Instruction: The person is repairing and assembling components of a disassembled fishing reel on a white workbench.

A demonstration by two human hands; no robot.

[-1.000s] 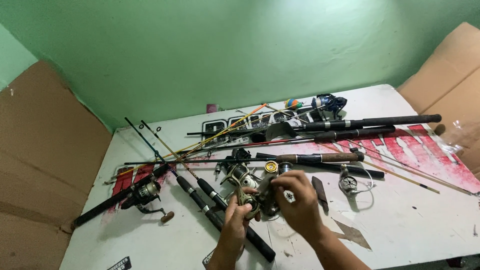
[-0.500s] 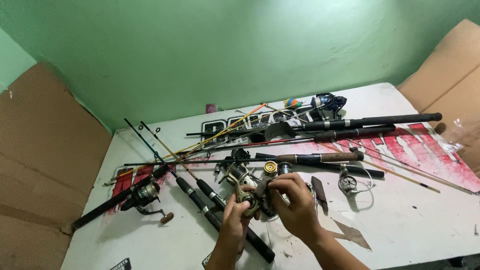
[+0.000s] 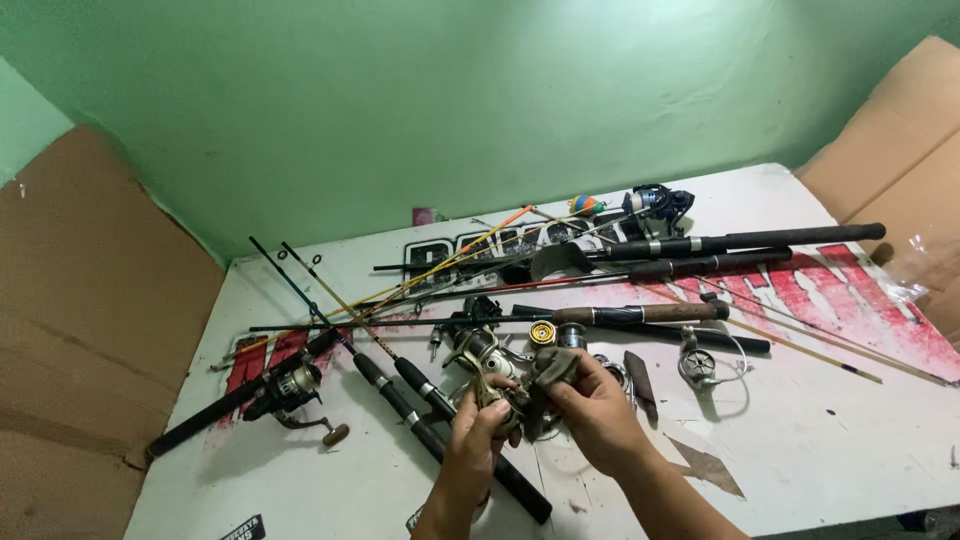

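My left hand (image 3: 472, 440) and my right hand (image 3: 595, 415) both grip a silver and gold spinning reel (image 3: 505, 385) just above the white table (image 3: 820, 450), near its front edge. The right hand's fingers close over the reel's dark upper part. The left hand pinches the reel's lower side. Right behind the reel lie a gold spool (image 3: 543, 333) and another reel (image 3: 478, 348) among several fishing rods (image 3: 640, 314).
A rod with a black reel (image 3: 290, 385) lies at the left. Two black rod handles (image 3: 440, 425) run diagonally under my left hand. Long black rods (image 3: 740, 241) and a blue reel (image 3: 655, 202) lie at the back. A small reel (image 3: 700, 365) sits right. Cardboard sheets (image 3: 80, 330) flank the table.
Both hands stay on the reel. They have shifted slightly, with the right hand's fingers moving over the reel's top.
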